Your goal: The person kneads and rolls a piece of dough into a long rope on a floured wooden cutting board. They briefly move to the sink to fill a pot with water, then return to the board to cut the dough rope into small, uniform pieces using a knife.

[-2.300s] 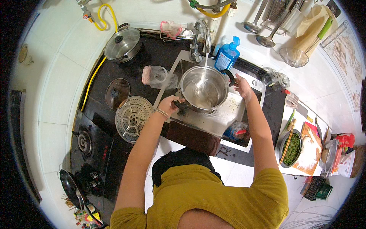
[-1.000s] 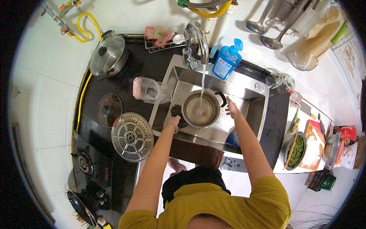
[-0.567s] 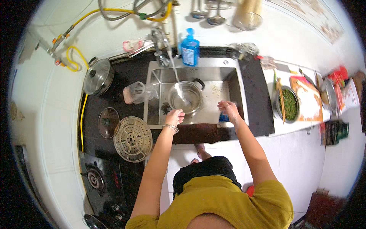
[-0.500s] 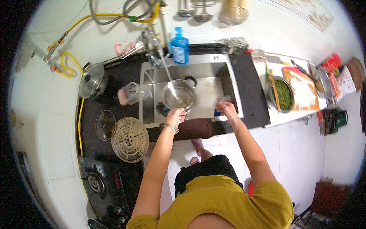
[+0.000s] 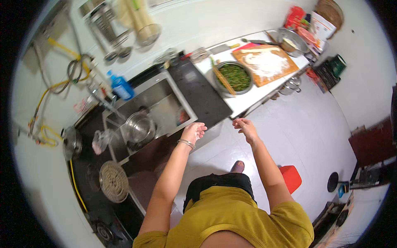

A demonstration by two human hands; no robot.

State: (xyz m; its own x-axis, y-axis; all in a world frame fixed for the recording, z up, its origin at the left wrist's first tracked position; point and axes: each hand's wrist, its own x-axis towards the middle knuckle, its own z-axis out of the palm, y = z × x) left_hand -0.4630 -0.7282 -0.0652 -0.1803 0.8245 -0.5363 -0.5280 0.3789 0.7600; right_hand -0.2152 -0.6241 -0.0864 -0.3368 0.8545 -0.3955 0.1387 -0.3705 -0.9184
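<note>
**Bare hands hanging loose beside the sink counter**

The long kitchen counter, black stone at the sink end and white toward the far right, is running diagonally across the view. Set into its black part, the rectangular stainless-steel sink is holding a round steel pot at its left end, under the bent steel tap. A blue plastic dish-soap bottle is standing on the back edge of the counter behind the sink.

On the white stretch, a square wooden cutting board dusted with white flour is lying near the right end, and a round metal bowl of chopped green vegetables is sitting just beside the board's left edge, with wooden chopsticks resting across its rim. At the counter's left end, a round perforated steamer plate is lying on the black surface near the front edge.

The person in a mustard-yellow shirt is standing in front of the counter's front edge. The left hand is hovering just off that edge near the sink's right corner, fingers loosely spread and holding nothing; a thin silver bangle is circling its wrist. The right hand is hanging over the white floor, well clear of the counter, fingers relaxed and apart, also empty.
</note>
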